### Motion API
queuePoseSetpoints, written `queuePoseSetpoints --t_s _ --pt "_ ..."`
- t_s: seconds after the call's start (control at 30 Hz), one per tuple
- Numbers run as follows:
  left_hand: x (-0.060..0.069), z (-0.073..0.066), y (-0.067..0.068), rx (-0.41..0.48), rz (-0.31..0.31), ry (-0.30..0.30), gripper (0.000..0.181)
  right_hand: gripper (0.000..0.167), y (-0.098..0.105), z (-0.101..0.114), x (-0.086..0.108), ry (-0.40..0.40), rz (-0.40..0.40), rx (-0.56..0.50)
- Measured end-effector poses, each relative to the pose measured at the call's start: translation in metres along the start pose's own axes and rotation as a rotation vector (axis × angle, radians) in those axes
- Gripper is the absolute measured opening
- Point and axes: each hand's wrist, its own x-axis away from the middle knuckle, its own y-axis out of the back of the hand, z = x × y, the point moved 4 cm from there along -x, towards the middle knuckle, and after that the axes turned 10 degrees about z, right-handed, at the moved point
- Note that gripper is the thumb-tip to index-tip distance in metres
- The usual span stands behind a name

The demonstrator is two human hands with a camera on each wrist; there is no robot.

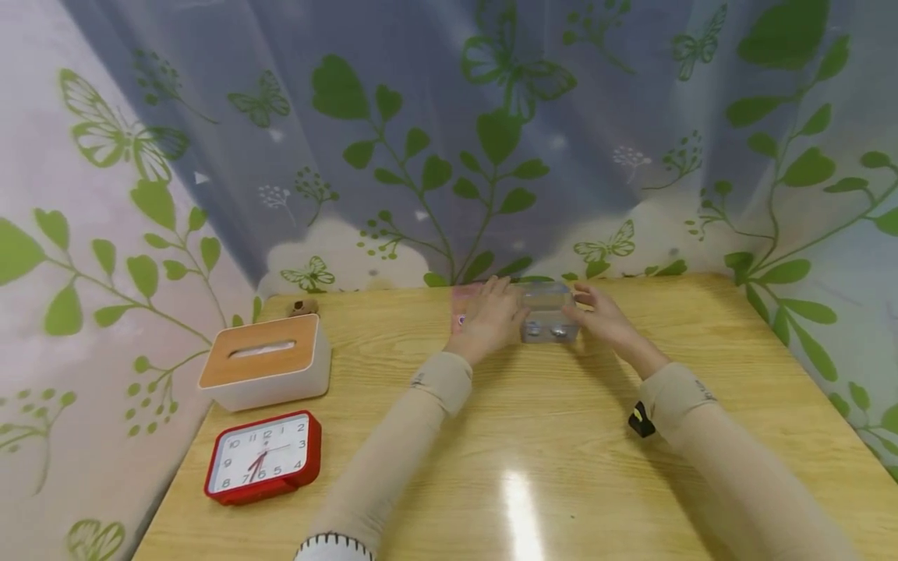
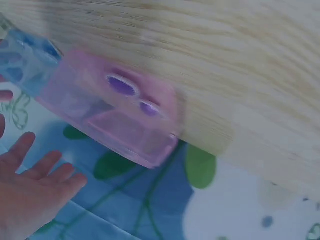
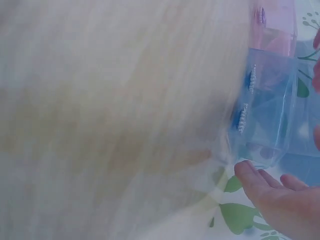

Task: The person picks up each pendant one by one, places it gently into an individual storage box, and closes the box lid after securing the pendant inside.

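Observation:
A clear blue box with two silvery glittering ovals on its front stands at the back of the table. Beside it on the left is a clear pink box, its front bearing a purple-lensed glasses shape. In the head view my left hand covers most of the pink box, fingers extended. The left wrist view shows that hand's fingers apart from the pink box. At the blue box's right end is my right hand, fingers loosely extended; in the right wrist view its fingertips lie at the box's end, contact unclear.
A white tissue box with a wooden lid stands on the left, a small brown object behind it. The red clock is nearer me. A small black-and-yellow object lies by my right sleeve. A leaf-patterned curtain backs the table.

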Motion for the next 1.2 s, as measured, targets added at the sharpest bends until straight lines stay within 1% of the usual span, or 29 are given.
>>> queuePoseSetpoints --t_s 0.07,0.1,0.17,0.23,0.27,0.3,0.37,0.43,0.5,0.6,0.67,0.8,0.9,0.97,1.07,1.2 --pt "0.003 0.007 0.001 0.079 -0.013 0.022 0.049 0.082 0.005 0.0 -0.001 -0.006 -0.008 0.001" --pt "0.005 0.009 0.001 0.124 -0.029 0.028 0.049 0.082 0.007 0.0 -0.002 -0.009 -0.013 0.003" --pt "0.006 0.012 0.004 0.214 -0.091 0.01 0.045 0.082 0.011 0.0 -0.005 -0.017 -0.022 -0.009" --pt "0.006 0.011 0.006 0.356 -0.132 -0.019 0.044 0.083 0.015 0.001 -0.008 -0.029 -0.034 -0.019" --pt "0.006 0.009 0.006 0.452 -0.135 -0.043 0.045 0.083 0.016 0.002 -0.01 -0.033 -0.042 -0.011" --pt "0.005 0.006 0.005 0.546 -0.122 -0.063 0.046 0.082 0.017 0.002 -0.012 -0.038 -0.05 -0.005" --pt "0.001 -0.001 0.001 0.73 -0.061 -0.08 0.054 0.082 0.017 0.004 -0.016 -0.053 -0.07 0.011" --pt "-0.003 -0.009 -0.003 0.849 0.004 -0.062 0.063 0.084 0.017 0.006 -0.019 -0.074 -0.084 0.032" --pt "-0.007 -0.015 -0.007 0.933 0.041 -0.023 0.071 0.086 0.015 0.008 -0.022 -0.1 -0.09 0.041" --pt "-0.012 -0.02 -0.009 1.024 0.041 0.049 0.077 0.087 0.011 0.011 -0.025 -0.13 -0.072 0.004" --pt "-0.015 -0.02 -0.009 1.071 0.041 0.08 0.077 0.085 0.008 0.013 -0.027 -0.139 -0.055 -0.034" --pt "-0.019 -0.017 -0.01 1.117 0.055 0.103 0.074 0.082 0.005 0.016 -0.029 -0.141 -0.022 -0.102" --pt "-0.023 -0.015 -0.009 1.138 0.019 0.113 0.071 0.084 0.005 0.017 -0.029 -0.143 -0.011 -0.129" --pt "-0.024 -0.014 -0.008 1.152 -0.016 0.123 0.07 0.084 0.007 0.018 -0.029 -0.142 -0.023 -0.141" --pt "-0.025 -0.014 -0.006 1.176 -0.068 0.131 0.07 0.086 0.007 0.019 -0.028 -0.128 -0.07 -0.155" --pt "-0.023 -0.012 -0.003 1.216 -0.085 0.147 0.076 0.088 0.007 0.02 -0.028 -0.096 -0.121 -0.186"
